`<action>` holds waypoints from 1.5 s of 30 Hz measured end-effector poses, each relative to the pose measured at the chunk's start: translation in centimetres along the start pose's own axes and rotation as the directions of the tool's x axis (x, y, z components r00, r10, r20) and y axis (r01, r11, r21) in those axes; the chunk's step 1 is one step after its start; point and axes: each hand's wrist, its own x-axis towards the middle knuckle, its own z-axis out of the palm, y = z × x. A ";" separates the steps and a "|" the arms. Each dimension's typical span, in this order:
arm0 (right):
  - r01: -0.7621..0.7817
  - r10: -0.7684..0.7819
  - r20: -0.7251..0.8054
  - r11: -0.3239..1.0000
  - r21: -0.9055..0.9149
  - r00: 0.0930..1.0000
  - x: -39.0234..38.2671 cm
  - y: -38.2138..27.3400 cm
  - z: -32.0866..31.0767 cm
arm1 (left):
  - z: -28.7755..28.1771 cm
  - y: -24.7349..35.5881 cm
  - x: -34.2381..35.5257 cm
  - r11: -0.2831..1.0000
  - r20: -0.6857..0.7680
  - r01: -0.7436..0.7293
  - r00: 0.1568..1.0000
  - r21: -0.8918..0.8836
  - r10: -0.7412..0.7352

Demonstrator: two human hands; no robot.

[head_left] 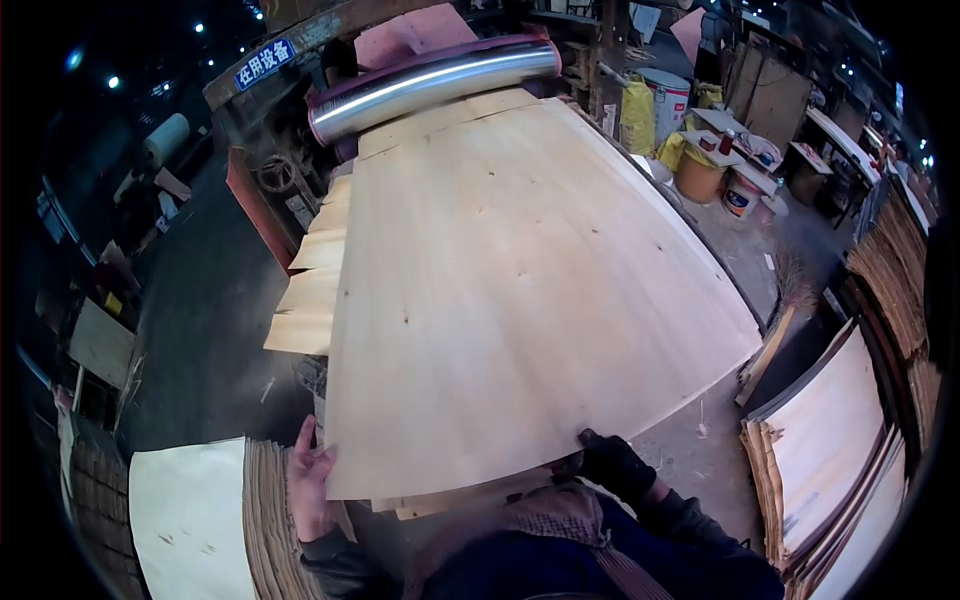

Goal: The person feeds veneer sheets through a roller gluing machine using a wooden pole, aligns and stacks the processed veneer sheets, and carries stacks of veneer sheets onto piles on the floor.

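Observation:
A large, pale wood veneer sheet point(520, 290) with small dark knots stretches from in front of me to a shiny metal roller point(435, 88) at the far end. My right hand point(618, 466), in a black glove, grips the sheet's near edge with the thumb on top; its other fingers are mostly hidden. At the near left corner, my bare left hand point(312, 480) is raised beside the edge with its fingers apart. Whether its palm touches the sheet I cannot tell. Ragged veneer pieces point(308, 285) stick out under the left side.
Veneer stacks stand at the near left point(190, 520) and the near right point(815, 440). A broom point(780, 325) leans by the right stack. Farther right are several buckets point(740, 195) and a yellow bag point(637, 118). A handwheel point(277, 174) sits left of the roller.

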 end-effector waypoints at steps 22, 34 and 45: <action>0.005 -0.079 0.397 0.983 0.184 0.915 25.7 -5.7 0.7 | -2.3 -14.5 1.4 0.952 -0.190 0.148 0.977 0.268 -0.098; 0.605 -0.802 -0.172 0.554 -0.572 0.572 -5.4 -15.1 -18.7 | 4.5 -12.4 0.4 0.689 -0.256 -0.008 0.925 0.724 0.280; 0.120 -0.532 -0.432 0.720 -0.684 0.728 -6.1 -26.5 -48.8 | 46.5 -18.3 -3.9 0.760 0.201 -0.279 0.960 0.587 0.197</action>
